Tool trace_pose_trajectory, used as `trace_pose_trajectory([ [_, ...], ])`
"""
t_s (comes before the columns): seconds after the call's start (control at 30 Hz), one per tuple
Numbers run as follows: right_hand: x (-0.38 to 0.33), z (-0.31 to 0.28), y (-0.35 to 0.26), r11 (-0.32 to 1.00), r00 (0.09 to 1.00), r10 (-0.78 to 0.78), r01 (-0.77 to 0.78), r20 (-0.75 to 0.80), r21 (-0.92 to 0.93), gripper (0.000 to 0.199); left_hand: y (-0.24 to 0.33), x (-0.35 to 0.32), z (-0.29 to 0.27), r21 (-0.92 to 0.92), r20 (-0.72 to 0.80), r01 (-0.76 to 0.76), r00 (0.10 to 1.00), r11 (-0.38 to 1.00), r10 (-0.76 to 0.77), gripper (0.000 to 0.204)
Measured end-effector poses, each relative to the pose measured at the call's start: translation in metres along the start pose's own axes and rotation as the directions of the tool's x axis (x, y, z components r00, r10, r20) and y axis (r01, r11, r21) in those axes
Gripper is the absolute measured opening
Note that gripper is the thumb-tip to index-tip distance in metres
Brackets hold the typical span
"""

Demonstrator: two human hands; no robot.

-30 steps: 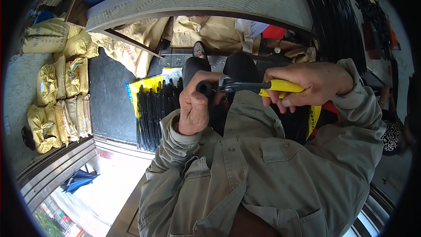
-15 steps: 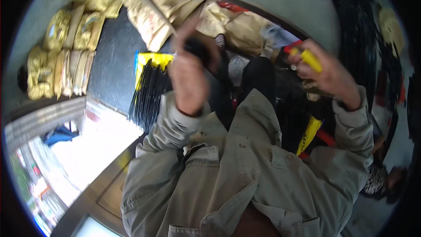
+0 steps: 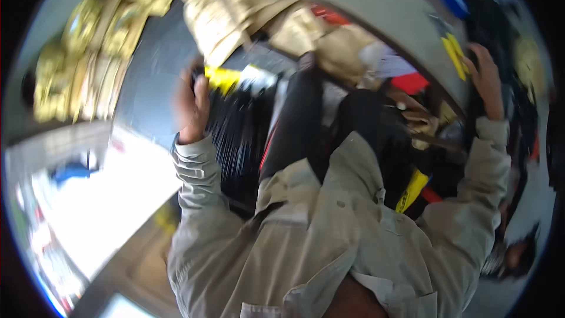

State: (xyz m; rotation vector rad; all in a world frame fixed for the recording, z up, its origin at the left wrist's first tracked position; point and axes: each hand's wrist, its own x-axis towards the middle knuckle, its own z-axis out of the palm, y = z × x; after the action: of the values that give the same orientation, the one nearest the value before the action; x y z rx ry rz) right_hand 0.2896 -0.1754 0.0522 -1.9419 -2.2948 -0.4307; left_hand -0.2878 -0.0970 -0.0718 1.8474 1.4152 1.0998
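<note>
Hanging at ten o'clock, the left hand (image 3: 191, 109) is half curled; something dark is by its fingers, but it's too blurry to tell if it holds it. The right hand (image 3: 487, 79), at two o'clock, is partly open and looks empty. Just beside it, a yellow-handled tool (image 3: 454, 57) lies on the grey table (image 3: 376, 6). Black strips (image 3: 238, 132) lie at the left hand's four o'clock. I think this step is leaving the tool and minding the strips; the next move calls for a careful left pinch.
</note>
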Motion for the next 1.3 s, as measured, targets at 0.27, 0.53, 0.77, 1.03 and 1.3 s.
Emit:
trace_pose_trajectory([
  [0.27, -0.040, 0.000, 0.041, 0.777, 0.865, 0.479, -0.497, -0.151, -0.386, 0.039, -0.211, -0.051, 0.098, 0.670, 0.167, 0.325, 0.810, 0.668, -0.562, 0.068],
  [0.53, -0.003, 0.000, 0.006, 0.592, 0.639, 0.766, -0.743, -0.069, -0.312, 0.050, -0.111, -0.022, 0.141, 0.487, 0.260, -0.129, 0.966, 0.864, -0.003, 0.053],
  [0.77, -0.002, -0.002, 0.028, 0.465, 0.466, 0.885, -0.885, 0.023, 0.019, 0.041, 0.086, -0.004, 0.177, -0.066, 0.390, -0.665, 0.669, 0.744, 0.633, 0.036],
  [1.03, 0.001, -0.006, 0.047, 0.490, 0.494, 0.868, -0.868, 0.048, 0.079, 0.032, 0.223, -0.004, 0.241, -0.276, 0.463, -0.857, 0.278, 0.435, 0.842, 0.037],
  [1.3, -0.012, -0.033, 0.082, 0.331, 0.569, 0.786, -0.718, 0.242, 0.612, 0.025, 0.294, 0.022, 0.363, -0.419, 0.296, -0.753, 0.416, 0.508, 0.860, 0.067],
])
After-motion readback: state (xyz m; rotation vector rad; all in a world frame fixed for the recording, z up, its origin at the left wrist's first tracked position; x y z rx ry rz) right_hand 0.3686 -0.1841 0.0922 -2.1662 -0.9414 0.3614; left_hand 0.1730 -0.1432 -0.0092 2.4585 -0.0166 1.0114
